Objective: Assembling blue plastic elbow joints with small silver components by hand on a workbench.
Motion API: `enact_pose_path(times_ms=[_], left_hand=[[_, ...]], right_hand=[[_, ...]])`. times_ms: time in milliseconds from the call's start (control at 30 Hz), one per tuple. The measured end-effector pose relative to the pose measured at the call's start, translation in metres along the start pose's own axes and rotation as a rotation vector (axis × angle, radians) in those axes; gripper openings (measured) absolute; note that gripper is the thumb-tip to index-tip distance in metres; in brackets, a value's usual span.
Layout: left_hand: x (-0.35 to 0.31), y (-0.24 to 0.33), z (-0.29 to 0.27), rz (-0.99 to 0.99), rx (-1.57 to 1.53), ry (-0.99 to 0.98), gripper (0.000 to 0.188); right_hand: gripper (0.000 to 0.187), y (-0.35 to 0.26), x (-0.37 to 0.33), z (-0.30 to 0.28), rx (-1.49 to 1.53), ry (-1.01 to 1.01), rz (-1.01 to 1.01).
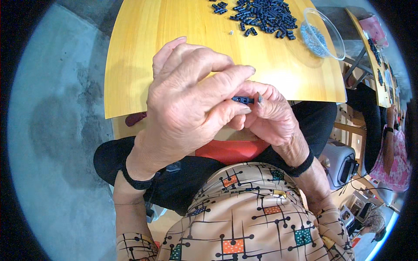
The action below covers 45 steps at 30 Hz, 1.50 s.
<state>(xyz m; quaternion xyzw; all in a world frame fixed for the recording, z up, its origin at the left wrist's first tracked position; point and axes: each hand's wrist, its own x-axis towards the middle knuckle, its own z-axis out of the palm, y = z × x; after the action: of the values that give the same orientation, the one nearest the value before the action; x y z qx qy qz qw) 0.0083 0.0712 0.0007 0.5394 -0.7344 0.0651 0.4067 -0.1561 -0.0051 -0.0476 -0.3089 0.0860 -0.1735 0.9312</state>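
Above my lap, just off the table's near edge, both hands meet around a small dark blue plastic piece (243, 100) with holes in it. My right hand (272, 113) grips its right end between thumb and fingers. At the other end, the thumb and forefinger of my left hand (183, 95) close on it, while the other fingers of that hand are bent and raised. Much of the piece is covered by the fingers. On the far part of the table lies a pile of similar dark blue pieces (265, 15).
A clear plastic bowl (337, 45) holding many tiny light blue-grey parts stands at the table's far right. One tiny pale bit (231, 32) lies near the pile on the yellow wooden table (135, 56). Red cloth (230, 151) lies across my lap. Another person (392, 152) sits at a table to the right.
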Motion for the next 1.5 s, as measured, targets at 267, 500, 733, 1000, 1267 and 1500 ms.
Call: enact_pose_path(times_ms=[267, 500, 733, 1000, 1267, 1500], left_hand=[[-0.001, -0.002, -0.001, -0.083, -0.068, -0.002, 0.044], [-0.006, 0.006, -0.009, -0.334, -0.292, 0.049, 0.022], [-0.007, 0.021, 0.005, -0.84, -0.894, -0.088, 0.017], [-0.014, 0.014, 0.018, -1.026, -1.219, -0.148, 0.021], [-0.014, 0.02, 0.021, -1.015, -1.119, -0.002, 0.019], [-0.014, 0.018, 0.023, -1.047, -1.045, 0.013, 0.018]], right_hand=[[0.05, -0.004, 0.002, 0.0, -0.073, -0.026, -0.013], [0.045, -0.008, 0.002, -0.003, -0.154, -0.014, -0.18], [0.043, -0.009, 0.001, -0.005, -0.278, -0.003, -0.231], [0.047, -0.006, 0.001, -0.003, -0.319, 0.04, -0.225], [0.039, 0.004, 0.0, 0.006, -0.173, 0.254, -0.248], [0.016, 0.004, -0.004, 0.008, -0.252, 0.369, -0.31]])
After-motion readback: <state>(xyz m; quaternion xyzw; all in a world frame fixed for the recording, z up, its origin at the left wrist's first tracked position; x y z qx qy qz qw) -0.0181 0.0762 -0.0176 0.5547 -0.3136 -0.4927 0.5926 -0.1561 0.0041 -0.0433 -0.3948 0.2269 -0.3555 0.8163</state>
